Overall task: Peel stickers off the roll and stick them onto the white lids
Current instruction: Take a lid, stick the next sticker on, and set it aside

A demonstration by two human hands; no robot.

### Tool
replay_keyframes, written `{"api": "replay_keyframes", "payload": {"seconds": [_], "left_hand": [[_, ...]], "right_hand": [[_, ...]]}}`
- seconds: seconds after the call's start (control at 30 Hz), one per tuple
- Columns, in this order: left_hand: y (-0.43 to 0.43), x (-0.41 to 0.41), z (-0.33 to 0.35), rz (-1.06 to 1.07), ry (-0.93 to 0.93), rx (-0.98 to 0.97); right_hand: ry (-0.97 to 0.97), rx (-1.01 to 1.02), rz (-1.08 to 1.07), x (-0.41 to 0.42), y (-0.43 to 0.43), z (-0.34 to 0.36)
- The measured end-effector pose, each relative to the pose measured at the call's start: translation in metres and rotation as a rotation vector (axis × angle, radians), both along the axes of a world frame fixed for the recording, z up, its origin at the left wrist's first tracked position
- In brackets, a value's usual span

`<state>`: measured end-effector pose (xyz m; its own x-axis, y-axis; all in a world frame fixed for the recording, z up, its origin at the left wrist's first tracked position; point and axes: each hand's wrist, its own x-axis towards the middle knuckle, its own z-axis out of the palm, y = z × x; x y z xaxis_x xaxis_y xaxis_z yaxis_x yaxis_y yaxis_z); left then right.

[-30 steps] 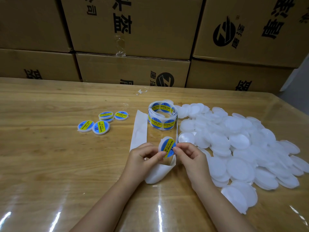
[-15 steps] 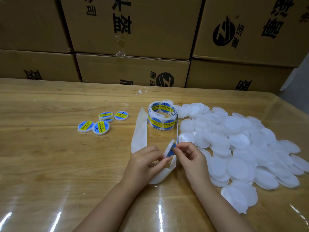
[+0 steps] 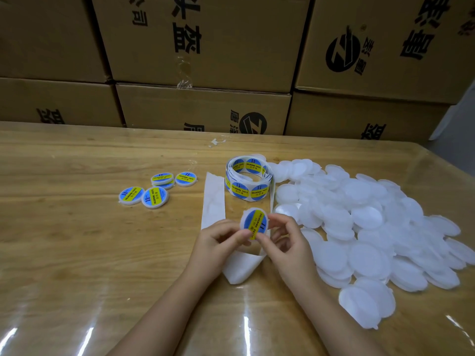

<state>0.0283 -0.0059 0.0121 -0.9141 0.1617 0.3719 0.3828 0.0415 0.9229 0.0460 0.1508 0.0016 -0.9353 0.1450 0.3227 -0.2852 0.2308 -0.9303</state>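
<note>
Both arms reach in from the bottom and meet near the middle of the worktop (image 3: 77, 253). The left hand (image 3: 218, 240) and the right hand (image 3: 288, 242) hold one white lid (image 3: 247, 211) between them, a little above the wood. The lid is tipped up so its face looks at the camera. A round blue and yellow sticker (image 3: 254, 222) sits on that face.

The left grip is closed on the lid: the thumb lies across its low left edge and the other fingers curl in. The right grip pinches the low right edge with thumb and first finger, and its other fingers are bent and spread loosely. The thumbs hide the bottom of the sticker, so it may be stuck flat there, but I cannot tell.

The sticker roll (image 3: 248, 181) stands just behind the hands. A strip of white backing paper (image 3: 213, 199) runs from it and loops under the hands. A big pile of plain lids (image 3: 359, 227) covers the right side. A few finished lids (image 3: 154, 192) lie in a small group on the left, well apart from the hands. Brown boxes (image 3: 205, 47) are stacked behind the worktop.
</note>
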Motion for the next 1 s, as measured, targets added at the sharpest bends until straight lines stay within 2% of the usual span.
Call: {"api": "replay_keyframes", "payload": {"seconds": [0.13, 0.3, 0.77, 1.0], "left_hand": [[-0.0044, -0.0026, -0.0001, -0.059, -0.130, 0.096], [-0.0044, -0.0029, 0.0019, -0.090, -0.186, 0.113], [-0.0055, -0.0020, 0.0034, -0.169, -0.250, 0.158], [-0.0043, -0.0017, 0.0005, -0.187, -0.262, 0.115]], "right_hand": [[0.006, 0.068, 0.020, 0.0023, -0.0037, 0.0004], [0.010, -0.001, 0.065, 0.0041, -0.0036, 0.0047], [-0.011, -0.189, 0.088, 0.0013, 0.0015, 0.0058], [-0.055, -0.220, 0.067, -0.0007, 0.0015, 0.0036]]}}
